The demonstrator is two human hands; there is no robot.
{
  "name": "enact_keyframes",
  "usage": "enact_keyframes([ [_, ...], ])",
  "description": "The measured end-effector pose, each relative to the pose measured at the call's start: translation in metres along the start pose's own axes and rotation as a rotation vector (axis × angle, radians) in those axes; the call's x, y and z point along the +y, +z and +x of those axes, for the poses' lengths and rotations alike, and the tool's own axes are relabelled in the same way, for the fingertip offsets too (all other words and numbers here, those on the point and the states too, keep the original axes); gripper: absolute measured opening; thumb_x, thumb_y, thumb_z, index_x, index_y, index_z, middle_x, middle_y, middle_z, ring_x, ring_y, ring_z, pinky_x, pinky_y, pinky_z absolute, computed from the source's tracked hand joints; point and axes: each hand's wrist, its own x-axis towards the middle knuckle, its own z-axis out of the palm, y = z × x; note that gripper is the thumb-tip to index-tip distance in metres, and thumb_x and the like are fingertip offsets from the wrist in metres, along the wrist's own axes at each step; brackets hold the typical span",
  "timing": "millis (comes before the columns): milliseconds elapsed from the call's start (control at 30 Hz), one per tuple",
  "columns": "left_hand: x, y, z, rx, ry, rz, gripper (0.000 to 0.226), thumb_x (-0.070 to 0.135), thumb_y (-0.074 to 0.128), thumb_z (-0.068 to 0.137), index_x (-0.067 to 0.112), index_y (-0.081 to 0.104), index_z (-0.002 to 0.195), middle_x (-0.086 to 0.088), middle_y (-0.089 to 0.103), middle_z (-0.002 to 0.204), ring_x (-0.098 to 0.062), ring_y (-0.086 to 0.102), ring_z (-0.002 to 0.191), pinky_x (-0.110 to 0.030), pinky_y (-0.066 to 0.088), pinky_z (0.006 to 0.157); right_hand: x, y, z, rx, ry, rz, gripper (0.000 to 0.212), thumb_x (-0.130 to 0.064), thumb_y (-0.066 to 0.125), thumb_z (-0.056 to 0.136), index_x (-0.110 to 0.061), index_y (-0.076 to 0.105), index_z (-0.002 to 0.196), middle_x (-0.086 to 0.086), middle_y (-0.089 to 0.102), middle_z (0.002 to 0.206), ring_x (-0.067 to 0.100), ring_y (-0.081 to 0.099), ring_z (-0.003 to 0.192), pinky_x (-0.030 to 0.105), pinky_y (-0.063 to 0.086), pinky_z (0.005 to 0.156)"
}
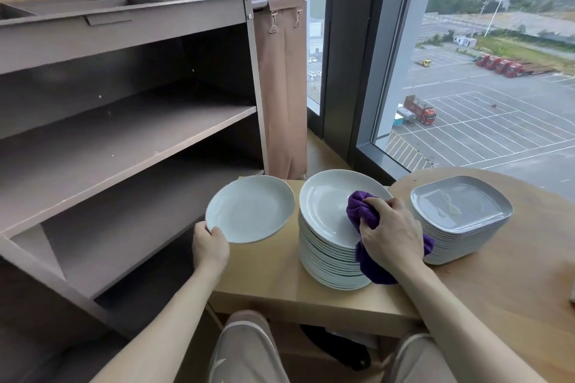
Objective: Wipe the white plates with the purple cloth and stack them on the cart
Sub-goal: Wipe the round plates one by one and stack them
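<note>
Knees (245,348) in pale trousers sit under a low wooden bench (264,277), with one white plate raised beside the cart (124,121).
That brown cart stands at left, shelves facing the person; a tall stack of white plates (326,258) sits on the bench, just left of a grey plate stack (460,208). The left hand (210,247) grips the rim of the single plate (252,208), held between cart and stack. The right hand (390,233) clutches the purple cloth (357,205), bunched on the stack's top plate.

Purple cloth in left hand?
No, the right hand grips the purple cloth atop the plate stack; the left hand holds a single plate.
</note>
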Motion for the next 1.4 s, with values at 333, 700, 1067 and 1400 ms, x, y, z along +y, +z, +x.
enact_keyframes([
  [333, -0.058, 0.011, -0.019, -0.094, -0.073, 0.251, 0.029, 0.024, 0.034, 0.107, 0.021, 0.042, 0.134, -0.004, 0.063, 0.116, -0.028, 0.064, 0.099, -0.042, 0.053, 0.086, 0.000, 0.002, 0.001, -0.029, 0.015, -0.039, 0.041, -0.037, 0.063, 0.091, -0.034, 0.063, 0.131, 0.005, 0.058, 0.120, 0.033, 0.057, 0.108, 0.046, 0.040, 0.096],
  [700, -0.083, 0.017, -0.017, -0.212, -0.218, 0.088, 0.031, 0.020, 0.042, 0.108, 0.014, 0.041, 0.137, -0.005, 0.057, 0.114, -0.020, 0.062, 0.085, -0.030, 0.056, 0.057, -0.001, 0.003, 0.000, -0.029, 0.016, -0.049, 0.041, -0.036, 0.063, 0.091, -0.033, 0.063, 0.131, 0.004, 0.058, 0.120, 0.033, 0.056, 0.112, 0.046, 0.038, 0.097],
  [1067, -0.022, -0.001, -0.011, -0.257, 0.250, 0.562, 0.070, 0.056, 0.040, 0.101, 0.016, 0.020, 0.155, -0.009, 0.043, 0.150, -0.027, 0.050, 0.130, -0.044, 0.047, 0.100, 0.000, 0.006, 0.003, -0.020, 0.001, -0.071, 0.037, -0.040, 0.062, 0.089, -0.037, 0.063, 0.126, 0.002, 0.058, 0.117, 0.032, 0.057, 0.108, 0.045, 0.038, 0.096],
  [1400, 0.070, 0.093, -0.063, -0.585, 0.654, 0.173, 0.067, 0.036, 0.025, 0.096, 0.029, 0.011, 0.161, 0.010, 0.008, 0.169, -0.006, 0.013, 0.153, -0.033, 0.024, 0.123, 0.005, -0.007, 0.007, -0.211, -0.089, -0.103, 0.036, -0.047, 0.054, 0.093, -0.043, 0.058, 0.128, -0.007, 0.049, 0.113, 0.023, 0.054, 0.108, 0.040, 0.035, 0.093],
])
